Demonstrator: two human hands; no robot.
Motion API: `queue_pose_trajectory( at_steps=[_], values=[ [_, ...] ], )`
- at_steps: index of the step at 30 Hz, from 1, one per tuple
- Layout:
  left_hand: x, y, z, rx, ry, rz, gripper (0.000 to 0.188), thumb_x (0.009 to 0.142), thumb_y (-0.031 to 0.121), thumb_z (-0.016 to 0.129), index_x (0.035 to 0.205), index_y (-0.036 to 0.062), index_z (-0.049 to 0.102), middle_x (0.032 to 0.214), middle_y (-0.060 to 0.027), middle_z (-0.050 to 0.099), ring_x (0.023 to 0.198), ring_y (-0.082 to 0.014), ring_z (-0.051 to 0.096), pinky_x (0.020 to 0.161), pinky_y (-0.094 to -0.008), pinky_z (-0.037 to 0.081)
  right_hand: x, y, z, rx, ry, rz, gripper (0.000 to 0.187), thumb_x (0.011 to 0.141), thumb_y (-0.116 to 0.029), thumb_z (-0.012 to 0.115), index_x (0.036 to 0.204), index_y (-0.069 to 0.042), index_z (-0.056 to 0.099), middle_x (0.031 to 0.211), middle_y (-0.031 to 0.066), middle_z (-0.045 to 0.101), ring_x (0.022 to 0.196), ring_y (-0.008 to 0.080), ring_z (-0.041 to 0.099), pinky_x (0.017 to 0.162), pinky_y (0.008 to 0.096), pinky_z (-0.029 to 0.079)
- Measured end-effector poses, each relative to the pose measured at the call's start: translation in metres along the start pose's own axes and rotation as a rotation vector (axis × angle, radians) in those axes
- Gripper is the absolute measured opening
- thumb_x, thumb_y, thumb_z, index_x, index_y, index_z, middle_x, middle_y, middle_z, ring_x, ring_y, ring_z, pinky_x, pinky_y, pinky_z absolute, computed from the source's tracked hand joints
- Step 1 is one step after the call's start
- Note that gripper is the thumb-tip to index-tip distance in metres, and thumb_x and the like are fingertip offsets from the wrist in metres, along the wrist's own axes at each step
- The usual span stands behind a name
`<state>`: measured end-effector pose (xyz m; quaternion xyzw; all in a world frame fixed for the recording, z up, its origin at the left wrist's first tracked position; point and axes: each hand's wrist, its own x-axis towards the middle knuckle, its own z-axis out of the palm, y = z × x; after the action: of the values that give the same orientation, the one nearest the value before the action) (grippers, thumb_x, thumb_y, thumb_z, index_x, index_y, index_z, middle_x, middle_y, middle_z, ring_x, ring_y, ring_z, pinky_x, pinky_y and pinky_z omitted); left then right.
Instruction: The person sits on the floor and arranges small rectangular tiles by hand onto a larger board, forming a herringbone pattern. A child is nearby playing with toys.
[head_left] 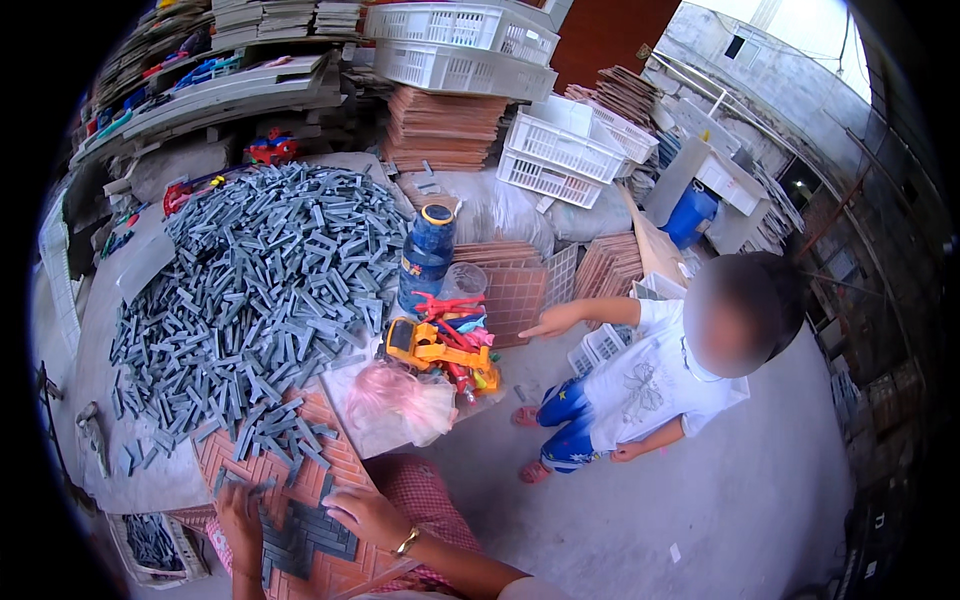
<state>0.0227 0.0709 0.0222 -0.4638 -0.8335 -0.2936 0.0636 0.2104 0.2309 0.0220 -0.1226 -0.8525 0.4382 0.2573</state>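
On my lap lies an orange-red tray [350, 448] with a herringbone pattern of slots. Dark grey strip tiles [318, 532] fill part of its lower middle. My left hand [240, 517] is over the tray's left side, its fingers bent around what looks like a small grey strip tile [264, 487]. To the right, my right hand [370, 517] rests at the edge of the set tiles, fingers reaching out, with nothing seen in them. A gold bracelet is on that wrist. Loose strips from a large heap of grey strip tiles [270, 290] spill onto the tray's far end.
Right of the heap stand a blue bottle [425, 262], a yellow toy digger [440, 348] and a pink-haired doll [385, 392]. A person [650, 375] stands at the right, one arm reaching toward the toys. White crates [565, 155] and stacked trays [440, 128] are behind.
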Motion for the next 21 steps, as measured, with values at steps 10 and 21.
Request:
queue_pose_trajectory(
  at_steps=[10, 21],
  values=[
    [-0.042, 0.051, -0.044, -0.128, -0.152, 0.086, 0.018, 0.067, 0.003, 0.063, 0.085, 0.0029, 0.061, 0.085, -0.0113, 0.057, 0.077, -0.0295, 0.056, 0.066, -0.0382, 0.047, -0.005, -0.022, 0.041, -0.137, -0.141, -0.298, 0.023, 0.076, -0.012, 0.065, 0.099, -0.007, 0.061, 0.098, 0.0079, 0.057, 0.088, 0.0236, 0.06, 0.073, 0.0341, 0.051],
    [-0.088, 0.027, -0.049, -0.19, -0.017, -0.148, 0.033, 0.07, 0.003, 0.064, 0.102, 0.003, 0.058, 0.104, -0.0115, 0.055, 0.095, -0.0305, 0.053, 0.084, -0.0383, 0.044, 0.044, -0.002, 0.062, -0.169, -0.181, -0.03, 0.02, 0.074, -0.008, 0.065, 0.094, -0.004, 0.061, 0.088, 0.0123, 0.06, 0.074, 0.0276, 0.059, 0.068, 0.037, 0.048]
  ],
)
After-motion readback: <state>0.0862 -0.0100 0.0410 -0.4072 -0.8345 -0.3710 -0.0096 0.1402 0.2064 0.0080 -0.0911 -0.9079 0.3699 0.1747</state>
